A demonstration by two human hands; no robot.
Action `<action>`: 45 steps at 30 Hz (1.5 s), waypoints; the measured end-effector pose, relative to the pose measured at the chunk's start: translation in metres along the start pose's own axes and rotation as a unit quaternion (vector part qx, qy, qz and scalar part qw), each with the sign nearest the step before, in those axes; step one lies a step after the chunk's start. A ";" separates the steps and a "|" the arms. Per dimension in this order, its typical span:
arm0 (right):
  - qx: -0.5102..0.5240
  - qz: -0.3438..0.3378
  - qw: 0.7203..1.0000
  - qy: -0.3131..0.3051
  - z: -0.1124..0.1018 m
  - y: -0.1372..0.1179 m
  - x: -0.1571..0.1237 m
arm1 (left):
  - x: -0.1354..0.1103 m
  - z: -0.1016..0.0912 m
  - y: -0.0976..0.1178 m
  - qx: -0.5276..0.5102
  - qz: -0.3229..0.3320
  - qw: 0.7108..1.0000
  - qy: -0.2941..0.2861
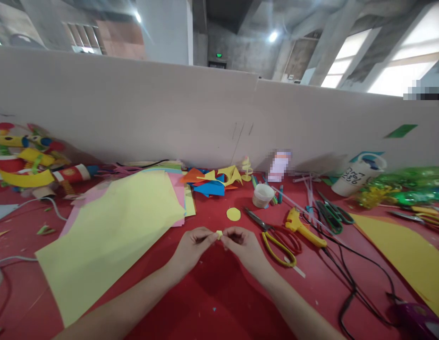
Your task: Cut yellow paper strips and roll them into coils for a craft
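Pinching a tiny yellow paper scrap (219, 233) between both hands.
My left hand (194, 245) and right hand (240, 243) met fingertip to fingertip, equally near, above the red tabletop (212, 288).

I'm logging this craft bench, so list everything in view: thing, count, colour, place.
paper bit: one, yellow, pinched between both hands
paper circle: one, yellow, beyond the hands
large sheet: one, pale yellow, left, atop pink sheets
scissors: one, yellow-red handles, right of hands
green scissors: one, further right
utility knife: one, yellow, between the scissors
small cup: one, white, behind circle
paper scraps: pile, orange, blue, yellow, by wall
table: one, red
left hand: on paper bit
right hand: on paper bit
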State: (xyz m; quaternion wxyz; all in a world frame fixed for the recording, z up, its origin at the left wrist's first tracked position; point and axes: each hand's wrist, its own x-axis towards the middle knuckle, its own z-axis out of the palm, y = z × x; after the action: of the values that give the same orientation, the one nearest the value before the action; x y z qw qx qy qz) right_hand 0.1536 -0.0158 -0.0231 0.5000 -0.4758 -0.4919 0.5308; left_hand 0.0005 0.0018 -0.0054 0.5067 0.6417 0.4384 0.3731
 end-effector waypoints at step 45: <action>-0.023 0.013 1.000 0.005 -0.001 -0.001 -0.001 | 0.001 -0.006 0.001 0.134 0.115 0.984 -0.035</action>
State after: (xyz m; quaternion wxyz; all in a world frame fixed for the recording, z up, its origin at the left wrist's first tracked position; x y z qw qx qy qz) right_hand 0.1545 -0.0165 -0.0217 0.4841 -0.4961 -0.4953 0.5236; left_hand -0.0047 0.0047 -0.0027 0.3851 0.7625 0.3897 0.3441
